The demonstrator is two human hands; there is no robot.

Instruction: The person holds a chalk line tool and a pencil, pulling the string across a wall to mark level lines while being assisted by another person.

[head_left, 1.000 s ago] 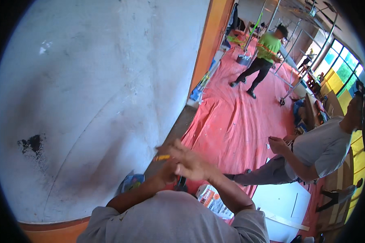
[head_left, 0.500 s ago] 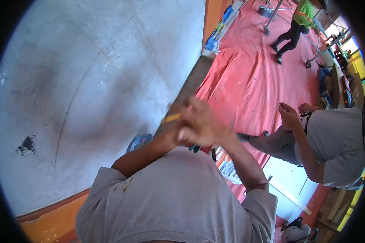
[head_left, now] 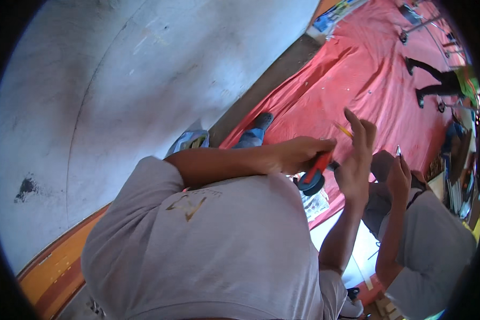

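My left hand is closed round a red tool with a round dark disc, which looks like a line reel, held just in front of my shirt. Right beside it, my right hand is raised with its fingers stretched upward. A yellow pencil sticks out to the left from between those fingers; its other end is hidden behind them. Close to my right, a co-worker's hand grips a small pointed metal thing.
A pale scuffed wall panel fills the left. Red sheeting covers the floor in folds. A foot in a grey clog stands by a clear plastic bag. Another person is near wheeled scaffolding at the far right.
My hands, together and blurred before, are now apart, the right one lifted to the right. The red reel has come into plain view. The far person appears further right.
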